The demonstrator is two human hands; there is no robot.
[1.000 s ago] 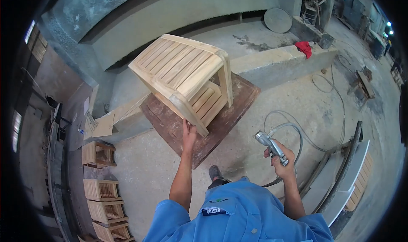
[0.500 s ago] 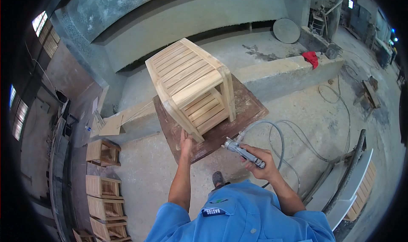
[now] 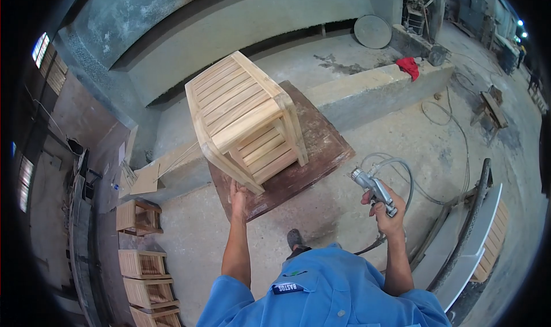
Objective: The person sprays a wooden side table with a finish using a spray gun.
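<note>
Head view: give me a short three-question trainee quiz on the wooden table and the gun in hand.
1. Which hand holds the metal gun with the hose?
2. True or false: the slatted table stands on the brown board.
3. Where does the red cloth lie? A on the concrete ledge; B on the table; C on the board.
Key: 1 the right hand. 2 true. 3 A.

Pale slatted wooden stool (image 3: 244, 112) — standing on brown board (image 3: 321, 149); metal spray gun (image 3: 374, 188) — nozzle up-left.
</note>
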